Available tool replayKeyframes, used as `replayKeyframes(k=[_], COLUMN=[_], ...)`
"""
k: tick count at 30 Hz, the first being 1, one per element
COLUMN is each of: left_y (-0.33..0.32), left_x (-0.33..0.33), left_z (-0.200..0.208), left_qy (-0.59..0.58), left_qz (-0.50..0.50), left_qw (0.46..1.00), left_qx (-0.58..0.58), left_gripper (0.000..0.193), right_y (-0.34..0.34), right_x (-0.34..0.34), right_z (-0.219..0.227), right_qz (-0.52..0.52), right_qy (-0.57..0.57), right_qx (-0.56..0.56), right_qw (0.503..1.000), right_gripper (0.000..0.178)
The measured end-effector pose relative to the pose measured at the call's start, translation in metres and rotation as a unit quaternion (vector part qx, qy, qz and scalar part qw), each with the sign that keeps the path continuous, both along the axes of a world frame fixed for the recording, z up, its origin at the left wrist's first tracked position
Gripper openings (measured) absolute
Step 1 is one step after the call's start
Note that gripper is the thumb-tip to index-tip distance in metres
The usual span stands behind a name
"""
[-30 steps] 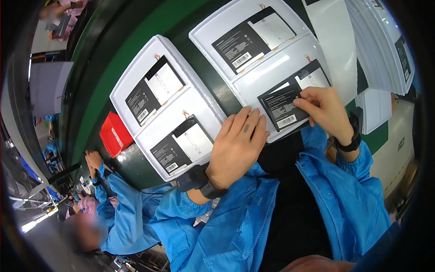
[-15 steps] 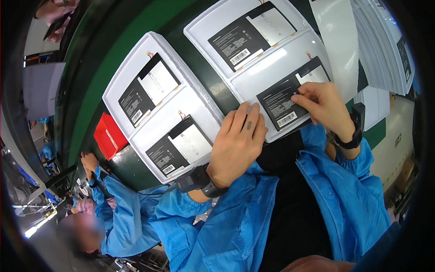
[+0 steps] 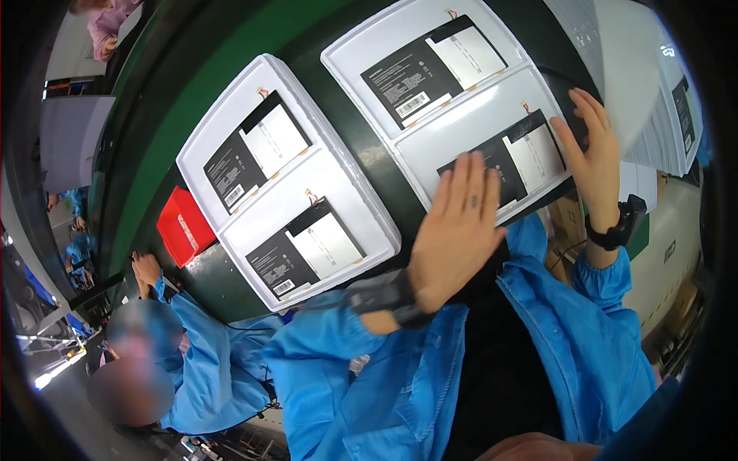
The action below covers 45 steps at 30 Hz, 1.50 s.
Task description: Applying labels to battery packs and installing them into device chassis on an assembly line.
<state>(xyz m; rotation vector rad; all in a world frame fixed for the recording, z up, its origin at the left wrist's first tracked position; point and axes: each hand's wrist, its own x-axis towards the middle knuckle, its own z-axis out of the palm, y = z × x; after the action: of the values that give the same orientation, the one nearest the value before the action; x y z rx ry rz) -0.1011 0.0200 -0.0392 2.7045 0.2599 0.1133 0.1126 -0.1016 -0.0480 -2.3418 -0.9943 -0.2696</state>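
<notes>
Two shallow white trays lie side by side on the dark table, each with two flat black-and-silver battery packs. In the right tray (image 3: 438, 146), my left hand (image 3: 457, 238) lies flat, fingers stretched together, over the black half of the near battery pack (image 3: 538, 157). Whether it presses on the pack I cannot tell. My right hand (image 3: 598, 165) is open and holds nothing, fingers apart, by the tray's right edge. Above in the same tray sits the far battery pack (image 3: 415, 77), short coloured wires at its top. The left tray (image 3: 357, 192) bears two similar packs.
A red bin (image 3: 183, 230) stands against the left tray. To the right rises a stack of white trays (image 3: 653, 142). At the lower left, a co-worker in a blue sleeve (image 3: 207, 346) rests their hands at the table edge.
My right hand has opened from its pinch over the near battery pack and moved right. My left hand has slid right from the tray's edge onto that pack.
</notes>
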Motion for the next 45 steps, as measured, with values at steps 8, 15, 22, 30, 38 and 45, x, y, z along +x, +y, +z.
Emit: replayKeyframes(k=[8,15,22,30,38,45], left_y=[0.014,0.047,0.056,0.102,0.14,0.13], left_x=[-0.002,-0.001,-0.012,-0.112,-0.206,-0.208], left_z=[0.0,-0.011,-0.005,0.068,0.019,0.011], left_qy=[-0.069,-0.104,-0.079,-0.148,0.0,-0.078], left_qz=[0.234,0.321,0.312,0.489,0.541,0.568], left_qw=[0.967,0.936,0.937,0.859,0.824,0.81], left_qx=[0.07,0.097,0.138,0.017,0.17,0.124], left_gripper=[0.036,0.024,0.022,0.016,0.022,0.019], right_y=[-0.006,-0.009,-0.012,0.063,0.122,0.072], right_x=[0.024,0.009,0.018,-0.069,-0.143,-0.009], right_z=[-0.022,0.04,0.024,0.052,0.005,0.063], right_qz=[0.057,0.055,0.072,0.242,0.356,0.072], right_qy=[0.098,0.105,0.144,0.197,0.211,-0.148], right_qx=[0.048,0.095,0.079,0.187,0.104,0.251], right_qw=[0.992,0.988,0.984,0.932,0.904,0.954], right_gripper=[0.02,0.016,0.018,0.014,0.014,0.053])
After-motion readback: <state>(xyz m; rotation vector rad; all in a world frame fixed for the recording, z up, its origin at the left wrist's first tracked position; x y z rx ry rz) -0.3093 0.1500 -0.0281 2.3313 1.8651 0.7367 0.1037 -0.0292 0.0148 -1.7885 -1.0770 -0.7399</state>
